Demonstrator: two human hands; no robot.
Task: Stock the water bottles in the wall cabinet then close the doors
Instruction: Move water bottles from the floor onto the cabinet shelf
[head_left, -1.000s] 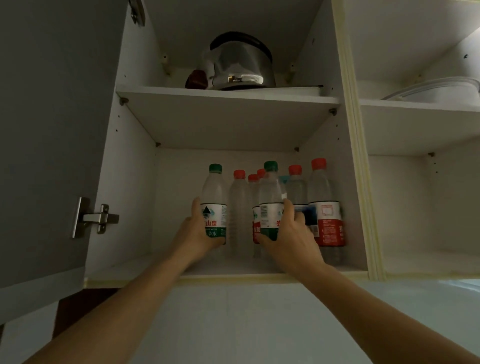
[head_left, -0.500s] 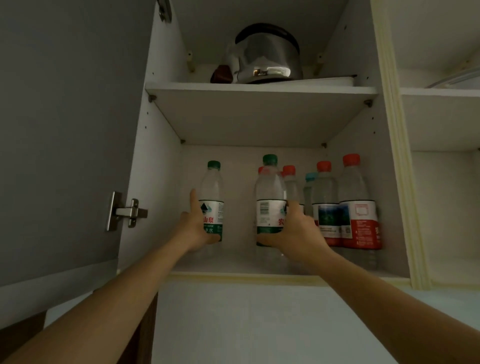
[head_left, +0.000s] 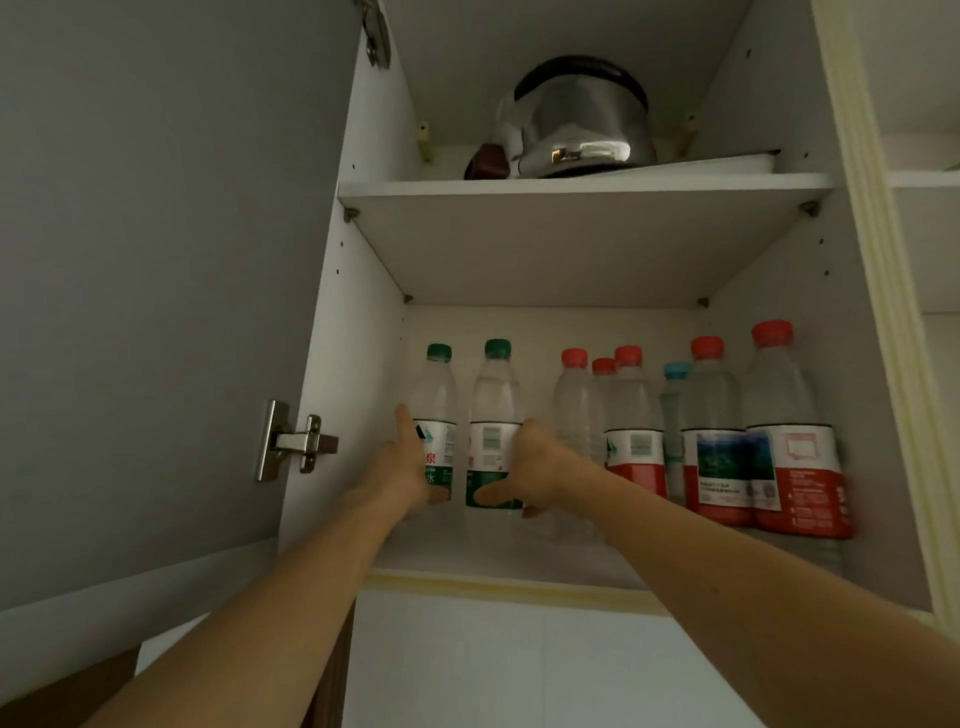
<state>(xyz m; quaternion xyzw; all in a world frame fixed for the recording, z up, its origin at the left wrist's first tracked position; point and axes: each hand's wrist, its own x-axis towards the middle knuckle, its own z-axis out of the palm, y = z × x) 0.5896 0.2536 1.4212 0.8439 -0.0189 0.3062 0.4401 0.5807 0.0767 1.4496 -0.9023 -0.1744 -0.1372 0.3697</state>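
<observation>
- On the lower shelf (head_left: 519, 564) of the wall cabinet (head_left: 363, 364), two green-capped bottles stand upright at the left.
- The far-left bottle (head_left: 435, 410) is gripped at its label by the left hand (head_left: 402, 470).
- The second bottle (head_left: 494, 410) is clasped by the right hand (head_left: 535, 470).
- Both are judged full, heavy and smooth; the labelled waist is best held.

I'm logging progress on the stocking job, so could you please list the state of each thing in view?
Left cabinet door: open.
Left green-capped bottle: upright, capped, gripped by left hand.
Right green-capped bottle: upright, capped, gripped by right hand.
Red-capped bottles: upright, capped, untouched.
Blue-capped bottle: upright, capped, behind others.
Kettle: on upper shelf, lid shut.
</observation>
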